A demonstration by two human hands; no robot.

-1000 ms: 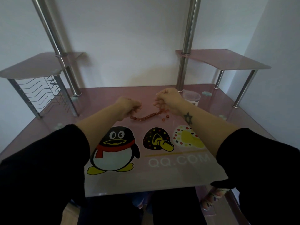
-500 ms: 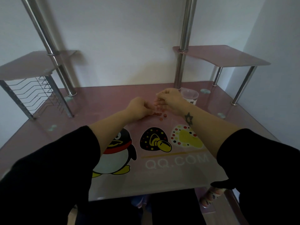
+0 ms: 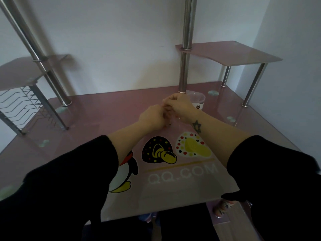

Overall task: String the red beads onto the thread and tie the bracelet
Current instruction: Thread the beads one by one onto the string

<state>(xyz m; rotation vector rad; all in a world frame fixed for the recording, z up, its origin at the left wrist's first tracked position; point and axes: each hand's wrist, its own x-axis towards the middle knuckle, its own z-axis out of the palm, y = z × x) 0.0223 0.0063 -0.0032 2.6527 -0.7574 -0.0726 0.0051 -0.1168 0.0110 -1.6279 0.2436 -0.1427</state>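
Note:
My left hand (image 3: 152, 116) and my right hand (image 3: 178, 105) are pressed together over the far middle of the pink glass desk (image 3: 97, 115). Their fingers are closed around the red bead strand (image 3: 168, 115), of which only a few reddish beads show between the hands. The thread itself is too thin to make out. One or two loose red beads (image 3: 168, 125) lie on the glass just below my left hand. Black sleeves cover both forearms up to the elbows.
A clear plastic cup (image 3: 198, 100) stands right behind my right hand, beside a chrome post (image 3: 184, 66). A raised pink shelf (image 3: 231, 53) is at the back right, another with a wire rack (image 3: 20, 103) at the left. Cartoon prints cover the desk front.
My hands came together from about a strand's length apart and rose slightly. The bead strand that hung stretched between them is now bunched inside the fingers. The view tilted up a little.

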